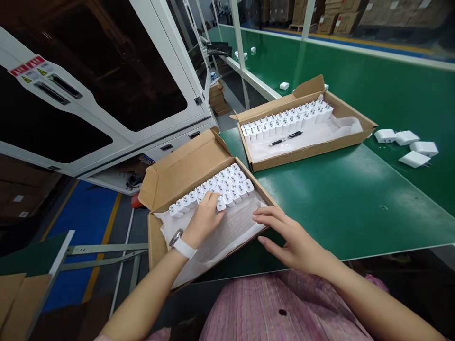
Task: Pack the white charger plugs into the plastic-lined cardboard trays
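Note:
A cardboard box (152, 237) with its lid up lies in front of me, lined with white foam sheet (238, 227). Rows of white charger plugs (227, 182) stand in its far half, prongs upward. My left hand (202, 218), with a watch on the wrist, reaches into the box. Its thumb and fingers close around a white charger plug (221, 203) at the near row's left end; the palm side is hidden. Fingers apart, my right hand (291, 239) hovers at the box's near right edge and holds nothing.
A second open box (305, 154) holds more charger plugs (284, 123) and a pen (286, 138). Loose charger plugs (414, 158) lie right on the green table (320, 208). A white cabinet machine (142, 137) stands left. Cartons (341, 19) are stacked behind.

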`<action>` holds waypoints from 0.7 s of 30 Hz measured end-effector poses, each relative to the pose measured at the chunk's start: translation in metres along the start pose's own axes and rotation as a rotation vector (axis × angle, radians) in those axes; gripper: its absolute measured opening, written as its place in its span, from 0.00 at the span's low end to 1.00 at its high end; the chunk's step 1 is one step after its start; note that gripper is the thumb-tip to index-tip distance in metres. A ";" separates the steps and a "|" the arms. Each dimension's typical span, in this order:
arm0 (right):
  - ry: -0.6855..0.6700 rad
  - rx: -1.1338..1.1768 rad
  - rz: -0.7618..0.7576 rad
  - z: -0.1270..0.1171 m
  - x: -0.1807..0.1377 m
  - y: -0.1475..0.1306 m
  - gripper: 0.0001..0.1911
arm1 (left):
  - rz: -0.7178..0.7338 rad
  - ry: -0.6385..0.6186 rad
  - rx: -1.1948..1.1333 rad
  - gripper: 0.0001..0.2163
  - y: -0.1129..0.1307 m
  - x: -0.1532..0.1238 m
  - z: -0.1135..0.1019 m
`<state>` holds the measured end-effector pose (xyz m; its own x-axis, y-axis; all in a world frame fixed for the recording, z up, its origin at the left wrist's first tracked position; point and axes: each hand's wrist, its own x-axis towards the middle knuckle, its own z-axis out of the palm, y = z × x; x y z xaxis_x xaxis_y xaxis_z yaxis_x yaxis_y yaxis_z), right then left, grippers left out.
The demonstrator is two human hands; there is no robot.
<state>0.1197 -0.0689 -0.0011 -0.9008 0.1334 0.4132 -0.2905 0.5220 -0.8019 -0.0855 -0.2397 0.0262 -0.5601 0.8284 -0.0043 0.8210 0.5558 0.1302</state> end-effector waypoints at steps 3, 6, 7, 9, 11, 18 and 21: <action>-0.044 -0.059 0.021 0.006 -0.001 0.006 0.22 | -0.014 -0.007 0.061 0.18 0.011 0.009 0.011; -0.059 -0.112 0.013 0.013 -0.005 0.010 0.22 | -0.034 0.002 0.108 0.15 0.020 0.009 0.016; -0.061 -0.126 0.002 0.014 -0.006 0.011 0.22 | -0.038 0.004 0.115 0.14 0.022 0.008 0.016; -0.065 -0.148 -0.017 0.017 -0.008 0.012 0.21 | -0.047 0.003 0.121 0.15 0.025 0.007 0.018; -0.064 -0.164 -0.029 0.018 -0.010 0.013 0.20 | -0.058 -0.006 0.119 0.16 0.026 0.006 0.019; -0.078 -0.162 0.006 0.012 -0.019 0.015 0.20 | -0.094 -0.206 -0.028 0.16 -0.024 -0.021 -0.029; -0.083 -0.131 0.014 0.010 -0.020 0.015 0.21 | -0.301 -0.303 0.113 0.18 -0.067 -0.043 -0.060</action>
<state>0.1298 -0.0715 -0.0256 -0.9295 0.0740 0.3613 -0.2384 0.6270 -0.7417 -0.1232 -0.3165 0.0771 -0.7325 0.6017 -0.3184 0.6424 0.7658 -0.0307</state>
